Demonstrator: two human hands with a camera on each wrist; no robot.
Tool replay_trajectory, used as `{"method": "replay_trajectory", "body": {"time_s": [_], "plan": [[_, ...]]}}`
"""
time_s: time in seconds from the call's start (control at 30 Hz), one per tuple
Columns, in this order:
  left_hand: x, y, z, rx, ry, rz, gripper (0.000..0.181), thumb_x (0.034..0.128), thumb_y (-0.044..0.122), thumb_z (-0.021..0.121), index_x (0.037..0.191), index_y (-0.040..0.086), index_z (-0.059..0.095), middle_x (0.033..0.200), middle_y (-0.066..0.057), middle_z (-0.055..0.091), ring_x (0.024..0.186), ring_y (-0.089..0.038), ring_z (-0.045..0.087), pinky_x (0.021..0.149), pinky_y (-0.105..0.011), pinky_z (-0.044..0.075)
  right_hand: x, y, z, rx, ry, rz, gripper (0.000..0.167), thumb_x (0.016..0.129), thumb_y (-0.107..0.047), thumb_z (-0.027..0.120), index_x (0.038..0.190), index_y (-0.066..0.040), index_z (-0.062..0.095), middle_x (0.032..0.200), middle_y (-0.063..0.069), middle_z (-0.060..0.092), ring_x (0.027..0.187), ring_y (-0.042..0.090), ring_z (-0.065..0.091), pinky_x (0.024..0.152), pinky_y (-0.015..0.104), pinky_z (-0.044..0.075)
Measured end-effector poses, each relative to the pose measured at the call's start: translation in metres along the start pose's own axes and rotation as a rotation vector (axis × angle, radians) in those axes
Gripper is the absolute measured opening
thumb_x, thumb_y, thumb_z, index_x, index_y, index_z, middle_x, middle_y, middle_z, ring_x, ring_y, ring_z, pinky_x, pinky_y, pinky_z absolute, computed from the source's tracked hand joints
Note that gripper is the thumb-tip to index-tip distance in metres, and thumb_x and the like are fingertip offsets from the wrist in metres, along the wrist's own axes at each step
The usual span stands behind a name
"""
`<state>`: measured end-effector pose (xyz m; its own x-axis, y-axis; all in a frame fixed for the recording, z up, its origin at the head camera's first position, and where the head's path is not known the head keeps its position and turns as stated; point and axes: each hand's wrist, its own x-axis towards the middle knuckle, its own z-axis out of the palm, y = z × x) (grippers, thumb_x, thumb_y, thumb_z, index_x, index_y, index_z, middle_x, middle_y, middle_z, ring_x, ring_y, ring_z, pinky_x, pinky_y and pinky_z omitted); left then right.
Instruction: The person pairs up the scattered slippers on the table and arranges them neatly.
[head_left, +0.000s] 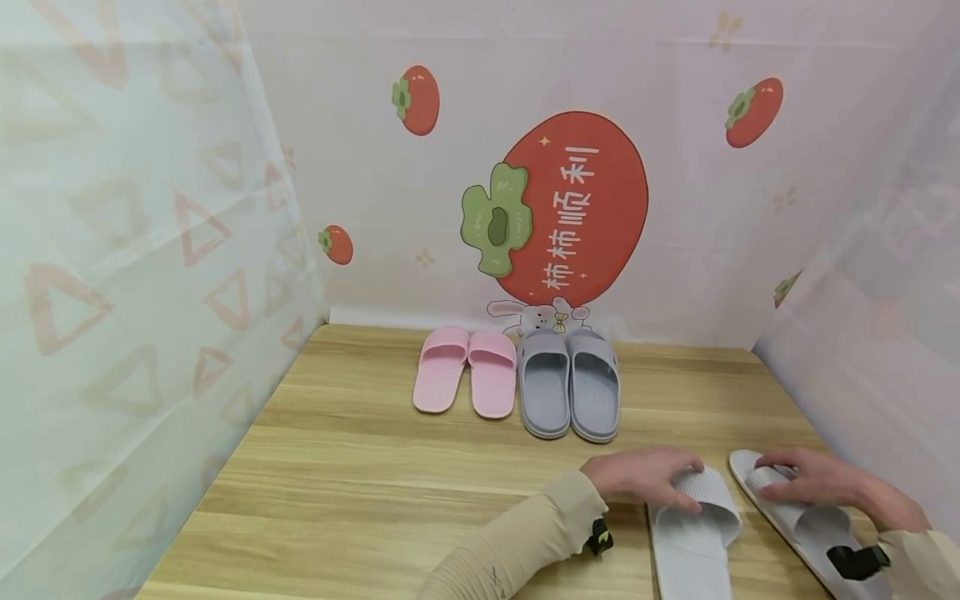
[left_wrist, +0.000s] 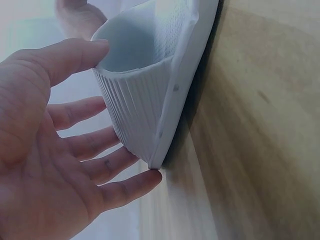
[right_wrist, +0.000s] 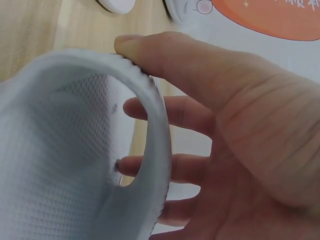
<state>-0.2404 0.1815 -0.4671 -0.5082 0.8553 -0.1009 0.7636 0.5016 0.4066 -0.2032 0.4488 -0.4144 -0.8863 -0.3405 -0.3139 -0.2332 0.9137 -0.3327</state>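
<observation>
A pale grey-white slide slipper with a ribbed strap lies on the wooden surface at front right. My left hand reaches over its strap. In the left wrist view, the thumb touches the strap's rim and the spread, nearly straight fingers lie along the ribbed outside. The matching slipper lies farther right, turned at an angle. Over its strap is my right hand; the right wrist view has the thumb resting on the strap edge, with loosely extended fingers beyond it. Whether those fingers touch the slipper is unclear.
Pink slippers and grey slippers stand side by side at the back of the wooden tabletop. Behind them hangs a white cloth printed with red persimmons. More patterned cloth walls the left and right sides.
</observation>
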Motion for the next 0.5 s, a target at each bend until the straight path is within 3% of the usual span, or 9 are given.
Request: {"method": "replay_trajectory", "body": {"time_s": [0.17, 0.5], "plan": [[-0.0016, 0.0003, -0.0028, -0.002, -0.008, -0.023, 0.060, 0.0900, 0.046, 0.066, 0.143, 0.029, 0.045, 0.141, 0.016, 0.050, 0.125, 0.006, 0.046, 0.101, -0.007, 0.033, 0.0006, 0.0021, 0.0008, 0.012, -0.002, 0.010, 0.044, 0.090, -0.029, 0.068, 0.118, 0.006, 0.064, 0.117, 0.030, 0.064, 0.106, 0.046, 0.060, 0.081, 0.049, 0.050], [-0.0015, -0.0082, -0.0042, -0.018, 0.023, -0.012, 0.059, 0.0884, 0.046, 0.068, 0.141, 0.030, 0.047, 0.138, 0.016, 0.052, 0.122, 0.007, 0.047, 0.098, -0.006, 0.033, 0.0021, 0.0078, 0.0030, -0.050, 0.113, -0.012, 0.044, 0.088, -0.029, 0.070, 0.116, 0.005, 0.065, 0.114, 0.029, 0.065, 0.104, 0.044, 0.062, 0.077, 0.041, 0.051]]}}
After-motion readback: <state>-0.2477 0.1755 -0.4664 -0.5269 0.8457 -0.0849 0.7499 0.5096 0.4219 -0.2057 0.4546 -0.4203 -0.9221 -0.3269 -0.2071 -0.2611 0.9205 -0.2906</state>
